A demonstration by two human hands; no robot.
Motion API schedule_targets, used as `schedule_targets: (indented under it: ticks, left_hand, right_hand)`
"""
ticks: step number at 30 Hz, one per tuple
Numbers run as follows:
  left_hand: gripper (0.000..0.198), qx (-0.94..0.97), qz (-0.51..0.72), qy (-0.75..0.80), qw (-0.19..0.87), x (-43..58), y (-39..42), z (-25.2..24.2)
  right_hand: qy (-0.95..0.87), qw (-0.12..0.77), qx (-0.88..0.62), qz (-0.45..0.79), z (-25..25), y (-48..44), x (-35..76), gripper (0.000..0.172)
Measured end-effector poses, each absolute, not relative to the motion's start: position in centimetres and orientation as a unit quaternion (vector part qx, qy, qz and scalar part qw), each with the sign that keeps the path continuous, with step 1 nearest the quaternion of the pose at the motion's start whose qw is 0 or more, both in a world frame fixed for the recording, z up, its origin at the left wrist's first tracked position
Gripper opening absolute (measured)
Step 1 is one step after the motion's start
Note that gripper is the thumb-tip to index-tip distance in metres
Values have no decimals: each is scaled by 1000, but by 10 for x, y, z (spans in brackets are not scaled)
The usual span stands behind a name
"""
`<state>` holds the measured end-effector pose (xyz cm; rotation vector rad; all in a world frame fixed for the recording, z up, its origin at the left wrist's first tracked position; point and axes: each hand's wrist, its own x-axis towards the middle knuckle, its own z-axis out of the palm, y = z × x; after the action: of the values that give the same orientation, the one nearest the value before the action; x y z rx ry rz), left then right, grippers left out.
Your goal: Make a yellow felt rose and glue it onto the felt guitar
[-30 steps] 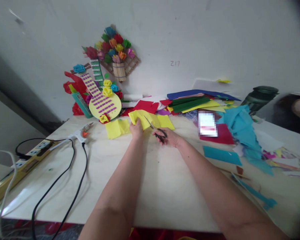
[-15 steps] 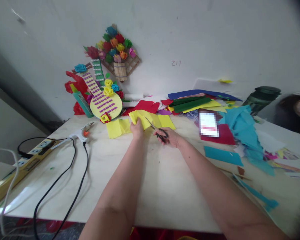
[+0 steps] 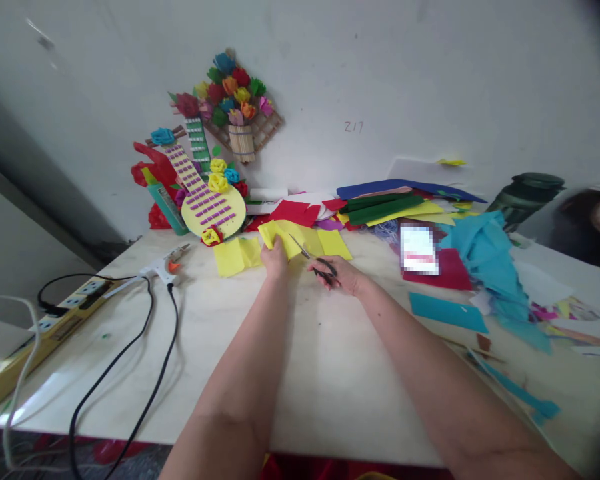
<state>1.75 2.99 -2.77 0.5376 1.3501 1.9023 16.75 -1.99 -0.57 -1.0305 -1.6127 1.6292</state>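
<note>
My left hand (image 3: 275, 255) is closed on a piece of yellow paper (image 3: 303, 238), pinching it near its left part. In my right hand (image 3: 341, 275) are scissors (image 3: 325, 267) with black handles, fingers wrapped round the grips. The blades point up and left and lie at the yellow paper, close to my left hand. Another yellow paper piece (image 3: 237, 256) rests flat on the table to the left of my left hand. Whether the blades have the paper between them I cannot tell.
A glue gun (image 3: 163, 268) lies left, its cord by a yellow power strip (image 3: 75, 307). Behind stand a flower-decorated guitar-shaped craft (image 3: 214, 212) and a green glue bottle (image 3: 167, 208). Coloured sheets (image 3: 385, 203) are piled at the back; blue crepe paper (image 3: 485, 253) and a dark bottle (image 3: 525, 200) are right.
Almost nothing differs. The whole view has shifted very slightly, while both hands, the scissors and the yellow paper keep their places.
</note>
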Motion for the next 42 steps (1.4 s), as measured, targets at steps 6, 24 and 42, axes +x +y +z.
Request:
schedule_targets:
  ticks: [6, 24, 42]
  left_hand:
    - [26, 213, 742, 525, 360, 16, 32, -30]
    - [27, 195, 735, 537, 365, 15, 29, -25]
    - [27, 254, 748, 477, 385, 17, 37, -39]
  right_hand:
    - [-600, 309, -395, 624, -8, -19, 167, 42]
    - [-608, 305, -400, 615, -11, -17, 167, 36]
    - [-616, 310, -395, 607, -4, -21, 166, 38]
